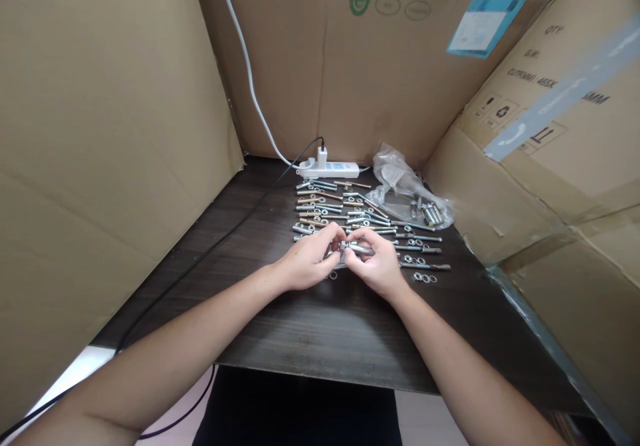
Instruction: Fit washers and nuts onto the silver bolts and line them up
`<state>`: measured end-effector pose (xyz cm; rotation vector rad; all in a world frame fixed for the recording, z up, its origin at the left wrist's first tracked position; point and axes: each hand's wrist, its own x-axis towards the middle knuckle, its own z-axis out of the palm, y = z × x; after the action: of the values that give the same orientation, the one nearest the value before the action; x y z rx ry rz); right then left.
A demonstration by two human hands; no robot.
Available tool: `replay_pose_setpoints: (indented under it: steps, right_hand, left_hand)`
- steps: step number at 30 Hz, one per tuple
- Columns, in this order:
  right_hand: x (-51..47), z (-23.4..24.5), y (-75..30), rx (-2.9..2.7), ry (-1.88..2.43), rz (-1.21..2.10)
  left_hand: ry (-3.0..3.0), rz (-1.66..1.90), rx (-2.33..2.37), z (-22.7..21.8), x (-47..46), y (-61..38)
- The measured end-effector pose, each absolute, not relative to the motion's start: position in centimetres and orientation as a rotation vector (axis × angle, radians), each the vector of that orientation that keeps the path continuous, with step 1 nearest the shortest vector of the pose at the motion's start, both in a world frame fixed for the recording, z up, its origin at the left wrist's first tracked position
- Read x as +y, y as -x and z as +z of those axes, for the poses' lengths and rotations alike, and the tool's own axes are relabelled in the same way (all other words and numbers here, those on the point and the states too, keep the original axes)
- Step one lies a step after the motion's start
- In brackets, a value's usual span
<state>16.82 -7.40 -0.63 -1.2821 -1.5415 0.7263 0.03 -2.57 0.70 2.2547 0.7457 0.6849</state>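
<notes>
My left hand [313, 259] and my right hand [377, 263] meet over the middle of a dark wooden table [320, 339]. Both are closed in a pinch on one metal bolt [356, 248] held between them, the left fingers at its left end. Rows of several more bolts [345, 209] with nuts and washers [425, 277] lie on the table just beyond and to the right of my hands. A washer lies under my left hand.
A clear plastic bag [405, 189] with more hardware sits at the back right. A white power strip [330, 168] with a plug and cables lies at the back. Cardboard walls [100, 133] enclose the table on three sides.
</notes>
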Motion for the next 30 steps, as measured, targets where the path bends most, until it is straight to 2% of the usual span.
replay_pose_setpoints:
  steps: [18,23,26,30]
  right_hand:
    - [-7.7,-0.9,-16.3,-1.587,1.309,0.679]
    - [-7.6,-0.6,-16.3,-1.554,1.311,0.699]
    - [-7.4,-0.3,-16.5,-1.489,1.32,0.738]
    - [-7.1,0.1,-16.8,-1.425,1.32,0.808]
  left_hand:
    - [-2.202,0.51,0.717,-0.6,-1.4,-0.1]
    - [-2.19,0.725,0.791,0.1,-1.5,0.2]
    - [-2.168,0.87,0.691,0.4,-1.5,0.3]
    - [-2.221,0.889,0.525,0.2,-1.5,0.2]
